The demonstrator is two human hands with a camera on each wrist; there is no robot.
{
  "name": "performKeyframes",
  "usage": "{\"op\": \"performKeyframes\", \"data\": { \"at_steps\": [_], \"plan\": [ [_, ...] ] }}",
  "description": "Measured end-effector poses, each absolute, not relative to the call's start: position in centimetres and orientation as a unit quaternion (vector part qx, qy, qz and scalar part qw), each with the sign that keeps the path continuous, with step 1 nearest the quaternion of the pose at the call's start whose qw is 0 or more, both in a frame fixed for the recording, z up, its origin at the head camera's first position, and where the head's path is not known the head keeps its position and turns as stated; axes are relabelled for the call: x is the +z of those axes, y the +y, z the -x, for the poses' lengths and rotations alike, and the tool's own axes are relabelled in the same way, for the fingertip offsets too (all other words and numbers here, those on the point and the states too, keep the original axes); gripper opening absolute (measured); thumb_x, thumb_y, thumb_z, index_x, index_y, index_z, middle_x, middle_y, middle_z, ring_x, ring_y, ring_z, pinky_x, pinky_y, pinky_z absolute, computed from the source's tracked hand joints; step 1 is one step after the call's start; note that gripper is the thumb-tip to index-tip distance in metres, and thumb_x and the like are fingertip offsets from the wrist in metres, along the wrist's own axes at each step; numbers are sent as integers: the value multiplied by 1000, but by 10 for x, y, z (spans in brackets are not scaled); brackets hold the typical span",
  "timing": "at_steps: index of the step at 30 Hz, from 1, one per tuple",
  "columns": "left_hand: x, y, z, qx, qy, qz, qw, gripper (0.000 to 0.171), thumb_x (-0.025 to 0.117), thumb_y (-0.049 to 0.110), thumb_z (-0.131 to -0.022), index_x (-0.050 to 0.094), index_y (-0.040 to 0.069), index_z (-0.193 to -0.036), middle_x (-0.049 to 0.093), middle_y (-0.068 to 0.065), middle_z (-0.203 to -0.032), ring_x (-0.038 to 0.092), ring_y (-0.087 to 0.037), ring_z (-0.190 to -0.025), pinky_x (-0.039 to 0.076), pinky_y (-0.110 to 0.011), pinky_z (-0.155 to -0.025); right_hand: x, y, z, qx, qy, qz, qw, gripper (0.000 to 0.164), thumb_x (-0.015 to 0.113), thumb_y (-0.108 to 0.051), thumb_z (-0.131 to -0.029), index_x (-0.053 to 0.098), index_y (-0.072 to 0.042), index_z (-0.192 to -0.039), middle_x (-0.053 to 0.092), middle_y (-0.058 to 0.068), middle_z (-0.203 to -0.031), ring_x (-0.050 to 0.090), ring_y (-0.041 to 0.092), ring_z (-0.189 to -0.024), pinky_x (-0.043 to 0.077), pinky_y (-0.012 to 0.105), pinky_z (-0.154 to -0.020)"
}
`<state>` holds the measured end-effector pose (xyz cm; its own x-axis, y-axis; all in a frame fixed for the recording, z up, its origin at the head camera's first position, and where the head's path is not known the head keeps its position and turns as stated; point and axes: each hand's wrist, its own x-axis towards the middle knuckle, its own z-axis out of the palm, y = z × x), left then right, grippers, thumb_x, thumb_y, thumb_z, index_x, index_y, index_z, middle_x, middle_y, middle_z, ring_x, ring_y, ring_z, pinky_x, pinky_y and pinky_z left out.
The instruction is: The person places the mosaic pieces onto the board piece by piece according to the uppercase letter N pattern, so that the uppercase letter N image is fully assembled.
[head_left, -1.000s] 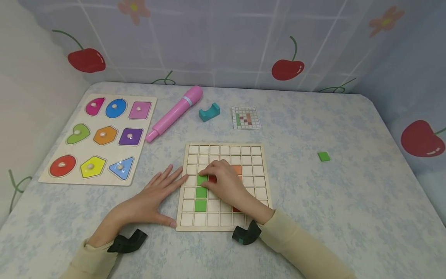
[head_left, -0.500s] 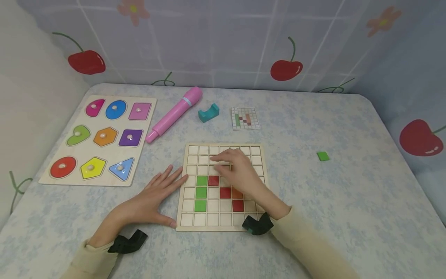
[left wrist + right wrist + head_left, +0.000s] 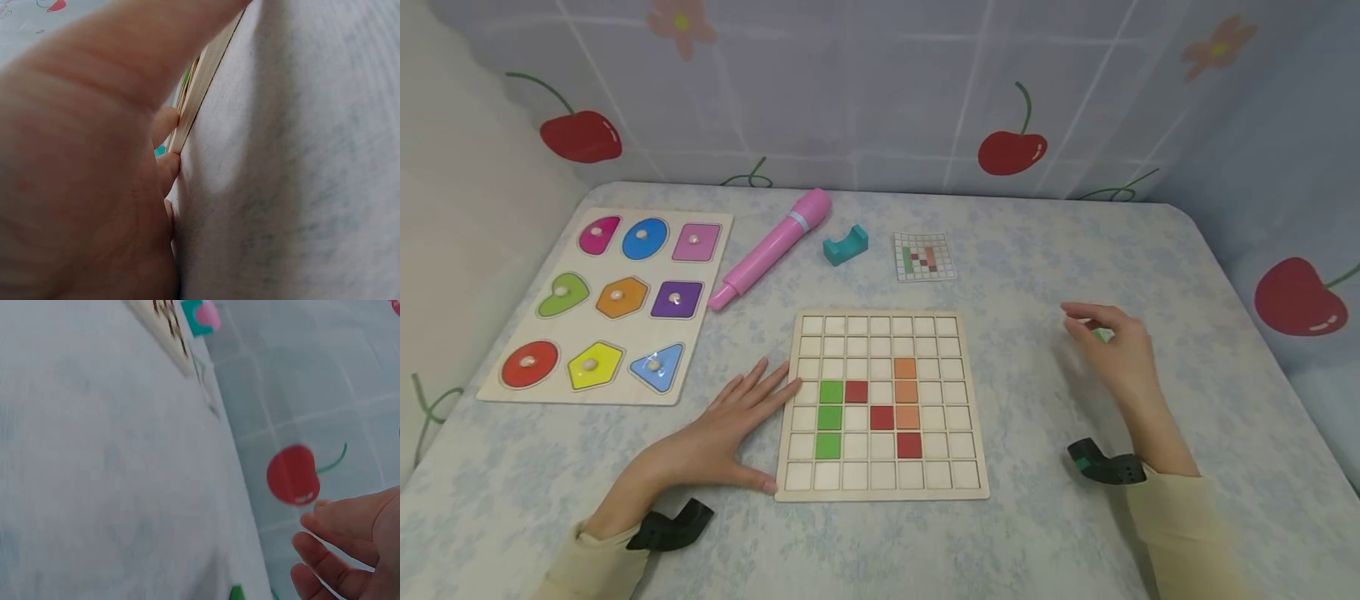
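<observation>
A wooden grid board [image 3: 880, 494] lies flat, holding three green tiles [image 3: 829, 418] in one column, three orange tiles [image 3: 906, 392] in another and three red tiles [image 3: 882, 418] stepping down diagonally. With fingers spread, my left hand [image 3: 718, 437] touches the board's left edge; in the left wrist view the fingertips [image 3: 167, 165] meet its wooden side. To the right of the board, my right hand [image 3: 1116, 354] hovers over a loose green tile [image 3: 1103, 334], partly hidden by the fingers. The right wrist view has this hand [image 3: 350, 544] raised, fingers bent and nothing between them.
A shape puzzle board [image 3: 583, 396] with knobbed pieces lies at the left. Behind the grid board are a pink microphone-like toy [image 3: 771, 250], a teal arched block [image 3: 846, 246] and a small pattern card [image 3: 924, 257]. A cherry-printed backdrop [image 3: 850, 92] rises behind the table.
My right hand has left the grid board and moved right to the loose green tile, uncovering the orange and red tiles. The left hand stays at the board's edge.
</observation>
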<state>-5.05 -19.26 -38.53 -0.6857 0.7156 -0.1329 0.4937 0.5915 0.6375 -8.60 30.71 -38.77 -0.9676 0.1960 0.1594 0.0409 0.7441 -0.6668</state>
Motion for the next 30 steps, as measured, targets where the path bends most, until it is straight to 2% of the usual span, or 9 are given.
{"op": "performKeyframes", "data": {
  "at_steps": [2,5,7,10,14,18,24,30],
  "plan": [
    [-386,-193,50,292,871,-347,190,113,72,63,-66,15,16,-151,3,-7,-156,-10,-29,-139,-2,-54,-106,-399,328,84,354,-924,114,92,45,48,-46,-94,60,-19,-127,52,7,-124,47,23,-101,39,39,-68],
    [-386,-192,50,293,870,-350,187,113,72,63,-66,16,16,-151,3,-7,-156,-10,-29,-139,-2,-53,-106,-381,324,69,358,-918,161,58,46,46,-35,-98,55,-4,-130,48,19,-125,47,36,-107,41,45,-75],
    [-386,-192,50,289,871,-349,188,113,72,63,-66,15,17,-151,3,-6,-156,-10,-29,-139,-2,-52,-107,-375,320,63,360,-917,164,52,43,49,-26,-98,52,3,-130,48,26,-124,46,42,-108,40,49,-79],
    [-386,-192,51,283,874,-346,190,114,72,64,-65,15,17,-152,2,-5,-156,-11,-27,-139,-2,-50,-107,-376,317,61,336,-928,153,52,44,53,-24,-96,52,6,-129,48,27,-121,47,42,-104,41,49,-77],
    [-386,-193,51,282,875,-345,191,114,73,64,-65,14,18,-152,2,-5,-156,-11,-27,-139,-2,-50,-107,-382,315,65,296,-945,113,77,42,61,-18,-92,54,8,-124,47,28,-114,47,41,-94,39,48,-69],
    [-386,-193,51,284,874,-348,187,114,73,63,-65,14,18,-152,2,-5,-156,-10,-27,-139,-2,-51,-107,-386,313,67,277,-951,91,100,35,64,-13,-90,58,7,-118,49,27,-107,48,38,-88,38,46,-66],
    [-386,-193,50,285,872,-353,183,113,71,64,-66,15,16,-151,3,-7,-156,-10,-29,-139,-1,-53,-107,-388,311,67,276,-951,91,108,31,63,-13,-90,61,6,-115,52,25,-109,50,37,-88,39,47,-69],
    [-386,-193,51,284,874,-350,184,114,72,64,-65,15,16,-151,3,-6,-156,-10,-28,-139,-1,-54,-106,-380,298,70,319,-941,71,92,34,62,-19,-92,62,3,-118,53,22,-110,49,31,-88,39,37,-63]
  ]
}}
